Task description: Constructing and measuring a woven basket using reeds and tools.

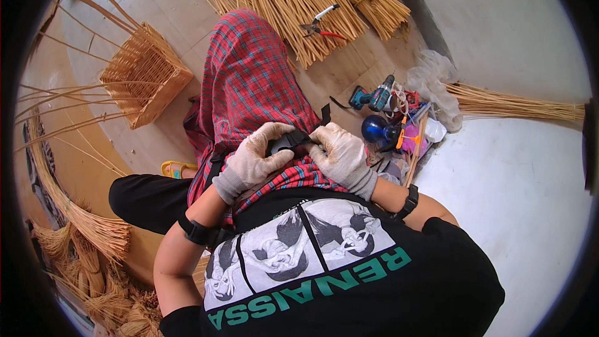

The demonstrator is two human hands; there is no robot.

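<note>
At my waist, a black strap with what looks like a buckle [291, 141] lies between my two gloved hands. My left hand [253, 159], in a soiled white work glove, is closed on its left side, thumb bent toward the middle. From the right, my right hand [343, 157], gloved the same way, pinches the other side, and a loose black strap end [326, 114] sticks up beside it. My fingers hide part of the buckle, so I cannot tell if it is fastened. Beneath them, a red plaid cloth [249, 68] covers my lap and one knee.
A partly woven wicker basket [168, 90] with long loose canes stands at left. Bundled canes [268, 0] lie ahead, with red-and-white-handled pruning shears [319, 24] on them. To the right are a cordless drill [374, 95], a blue round object [376, 130] and plastic bags [435, 81].
</note>
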